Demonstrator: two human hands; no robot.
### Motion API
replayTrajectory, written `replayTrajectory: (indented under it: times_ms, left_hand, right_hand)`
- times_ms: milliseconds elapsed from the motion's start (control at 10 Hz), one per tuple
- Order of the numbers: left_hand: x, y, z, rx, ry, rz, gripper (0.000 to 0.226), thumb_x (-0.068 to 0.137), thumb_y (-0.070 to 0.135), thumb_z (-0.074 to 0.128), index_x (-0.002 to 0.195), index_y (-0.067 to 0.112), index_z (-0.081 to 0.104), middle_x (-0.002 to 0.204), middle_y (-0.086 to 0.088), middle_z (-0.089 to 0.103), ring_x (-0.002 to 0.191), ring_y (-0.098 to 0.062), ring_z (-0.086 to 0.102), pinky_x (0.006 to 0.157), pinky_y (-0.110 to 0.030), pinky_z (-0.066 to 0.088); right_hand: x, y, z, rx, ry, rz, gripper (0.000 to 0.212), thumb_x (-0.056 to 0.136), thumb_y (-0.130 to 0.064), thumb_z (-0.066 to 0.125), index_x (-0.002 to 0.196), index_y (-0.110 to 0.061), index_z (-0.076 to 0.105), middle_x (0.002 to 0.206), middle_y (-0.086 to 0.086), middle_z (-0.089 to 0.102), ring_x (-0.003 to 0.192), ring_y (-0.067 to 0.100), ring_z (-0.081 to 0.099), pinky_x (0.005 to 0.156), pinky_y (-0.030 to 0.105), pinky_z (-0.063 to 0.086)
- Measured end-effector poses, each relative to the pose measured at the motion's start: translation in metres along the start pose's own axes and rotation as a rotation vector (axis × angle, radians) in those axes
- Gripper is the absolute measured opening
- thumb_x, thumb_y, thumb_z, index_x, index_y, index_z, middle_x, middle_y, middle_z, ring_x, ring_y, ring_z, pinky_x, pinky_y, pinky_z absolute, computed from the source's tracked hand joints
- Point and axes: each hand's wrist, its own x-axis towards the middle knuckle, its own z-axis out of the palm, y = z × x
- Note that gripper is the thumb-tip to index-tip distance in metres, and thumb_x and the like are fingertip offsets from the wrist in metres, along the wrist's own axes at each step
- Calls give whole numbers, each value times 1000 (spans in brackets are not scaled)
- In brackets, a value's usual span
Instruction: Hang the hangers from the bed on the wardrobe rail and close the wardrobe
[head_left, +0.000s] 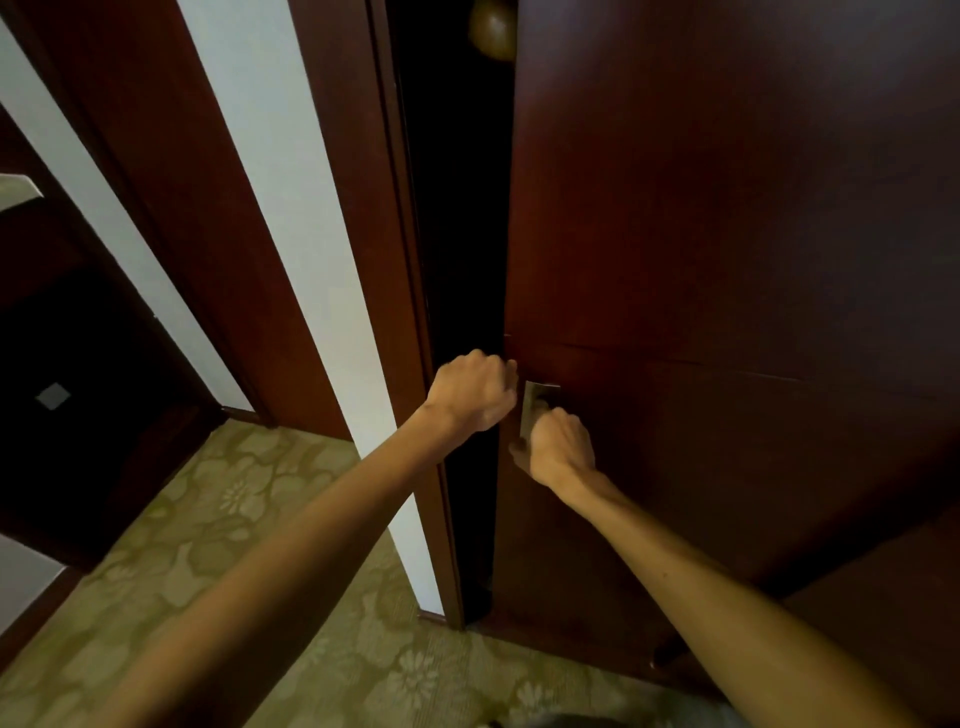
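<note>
The dark red-brown wardrobe door (727, 234) stands almost closed, with a narrow dark gap (462, 260) left between its edge and the wardrobe frame (400, 260). My left hand (475, 389) grips the door's left edge, its fingers curled round into the gap. My right hand (561, 444) holds the door's recessed metal handle (535, 402). A rounded wooden shape (493, 28) shows high in the gap; the rail and hangers inside are hidden in the dark.
A white wall strip (291, 260) runs left of the wardrobe frame. Another dark wooden door (171, 208) stands further left. A floral green carpet (291, 545) covers the floor. A dark piece of furniture (883, 597) juts in at the lower right.
</note>
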Motion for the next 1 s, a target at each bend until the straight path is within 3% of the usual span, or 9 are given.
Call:
replayTrajectory:
  times_ms: [100, 300, 500, 700, 900, 1000]
  left_hand:
    - [-4, 6, -3, 9, -8, -54, 49, 108, 30, 33, 70, 11, 58, 73, -1, 56, 65, -21, 54, 58, -29, 39]
    - [-4, 11, -7, 100, -87, -68, 38, 103, 28, 42, 86, 8, 69, 82, -5, 63, 79, -27, 67, 62, -34, 41]
    - [-8, 6, -4, 154, -84, -71, 34, 100, 29, 46, 83, 11, 69, 74, 0, 58, 71, -22, 64, 59, -32, 41]
    - [-9, 7, -7, 133, -64, -93, 32, 100, 27, 46, 72, 14, 58, 70, 1, 56, 63, -18, 55, 57, -30, 40]
    - [-11, 9, -10, 123, -63, -98, 36, 98, 30, 47, 79, 8, 69, 69, 0, 56, 64, -21, 58, 54, -31, 39]
    - [-12, 12, -14, 85, -73, -127, 35, 99, 32, 48, 84, 6, 67, 76, -3, 53, 71, -24, 59, 61, -35, 40]
  right_hand:
    - [1, -11, 0, 15, 4, -33, 43, 94, -35, 64, 123, -4, 56, 120, 14, 65, 112, 32, 65, 89, 37, 53]
    - [7, -26, 15, -29, -5, -127, 31, 91, -36, 59, 102, -7, 65, 94, 10, 72, 88, 28, 72, 70, 31, 54]
    - [6, -40, 15, -37, -27, -183, 33, 97, -33, 55, 112, -5, 65, 107, 12, 71, 97, 28, 69, 82, 36, 56]
    - [7, -43, 14, -98, -50, -214, 34, 106, -21, 38, 125, -1, 58, 130, 15, 62, 119, 28, 61, 95, 33, 48]
    - [8, -35, 13, -31, -69, -182, 33, 97, -35, 56, 110, -8, 70, 112, 11, 71, 105, 27, 68, 83, 35, 55]
    - [5, -14, 7, 86, -46, -143, 31, 90, -37, 67, 110, -13, 70, 106, 7, 73, 98, 25, 71, 75, 33, 58]
